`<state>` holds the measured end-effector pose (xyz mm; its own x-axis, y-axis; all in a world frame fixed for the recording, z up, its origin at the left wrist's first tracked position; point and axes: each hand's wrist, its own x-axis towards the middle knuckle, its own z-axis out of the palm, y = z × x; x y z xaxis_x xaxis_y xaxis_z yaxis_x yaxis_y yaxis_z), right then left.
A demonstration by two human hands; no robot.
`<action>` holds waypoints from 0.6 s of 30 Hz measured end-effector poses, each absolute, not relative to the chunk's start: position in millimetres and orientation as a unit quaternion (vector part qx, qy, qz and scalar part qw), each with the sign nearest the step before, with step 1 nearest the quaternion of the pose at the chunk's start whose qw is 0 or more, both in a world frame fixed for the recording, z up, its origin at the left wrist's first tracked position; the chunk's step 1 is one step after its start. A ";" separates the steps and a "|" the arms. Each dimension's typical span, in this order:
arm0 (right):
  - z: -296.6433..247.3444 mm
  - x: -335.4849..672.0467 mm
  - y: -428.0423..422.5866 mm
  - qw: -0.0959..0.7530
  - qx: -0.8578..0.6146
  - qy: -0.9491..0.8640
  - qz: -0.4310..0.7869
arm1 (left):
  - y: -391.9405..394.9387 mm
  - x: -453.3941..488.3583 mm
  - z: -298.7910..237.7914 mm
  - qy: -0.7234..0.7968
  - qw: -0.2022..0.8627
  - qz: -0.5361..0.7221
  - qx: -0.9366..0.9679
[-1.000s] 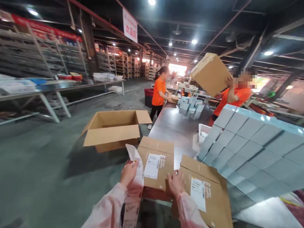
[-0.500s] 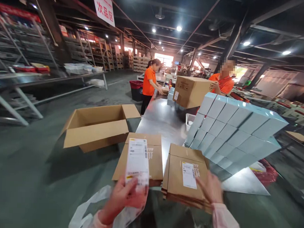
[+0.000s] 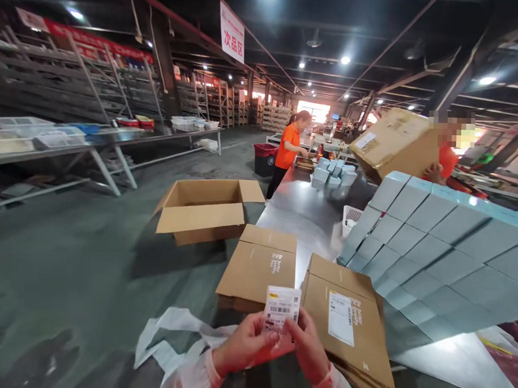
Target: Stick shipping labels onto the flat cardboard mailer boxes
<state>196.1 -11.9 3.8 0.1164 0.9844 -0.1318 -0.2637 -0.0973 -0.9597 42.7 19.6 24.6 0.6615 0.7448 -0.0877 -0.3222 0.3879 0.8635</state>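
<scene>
Both my hands meet low in the middle of the view around a white barcode label [image 3: 281, 307]. My left hand [image 3: 243, 349] pinches its lower left side and my right hand [image 3: 308, 345] its lower right. A long white strip of backing paper [image 3: 175, 334] trails from my left hand to the left. Just beyond the label lies a stack of flattened cardboard boxes [image 3: 256, 267] with a bare top. To its right a second flattened stack [image 3: 348, 321] carries a stuck-on label [image 3: 341, 325].
A block of pale blue boxes [image 3: 435, 245] fills the steel table [image 3: 301, 215] at right. An open carton [image 3: 205, 210] sits on the floor at left. One person in orange [image 3: 288, 151] works at the far end; another lifts a carton [image 3: 394, 142]. Shelving lines the left wall.
My right hand left the right-hand flat box and joined my left hand on the label. The left stack's top now shows no label. The co-worker raised the carton again.
</scene>
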 end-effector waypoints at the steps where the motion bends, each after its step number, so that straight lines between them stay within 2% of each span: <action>1: 9.5 200.0 -12.7 0.546 -0.486 -0.385 0.563 | 18.6 49.8 27.7 0.221 0.807 0.327 0.440; 3: 19.9 208.8 -15.1 0.537 -0.500 -0.409 0.542 | 20.7 59.3 33.0 0.196 0.806 0.299 0.472; 5: 24.8 220.4 -18.2 0.568 -0.522 -0.392 0.501 | 32.2 58.9 35.5 0.191 0.774 0.254 0.548; 8: 20.3 240.6 -24.5 0.633 -0.526 -0.329 0.462 | 71.1 46.2 33.7 0.292 0.663 0.255 0.640; 11: 8.1 253.6 -34.3 0.656 -0.525 -0.303 0.450 | 118.7 44.7 40.2 0.353 0.590 0.275 0.672; 14: -5.8 253.9 -45.3 0.683 -0.525 -0.255 0.438 | 145.3 74.8 68.6 0.274 0.592 0.207 0.729; 18: -24.3 240.3 -63.7 0.732 -0.524 -0.167 0.402 | 136.7 151.3 111.9 0.125 0.606 0.124 0.776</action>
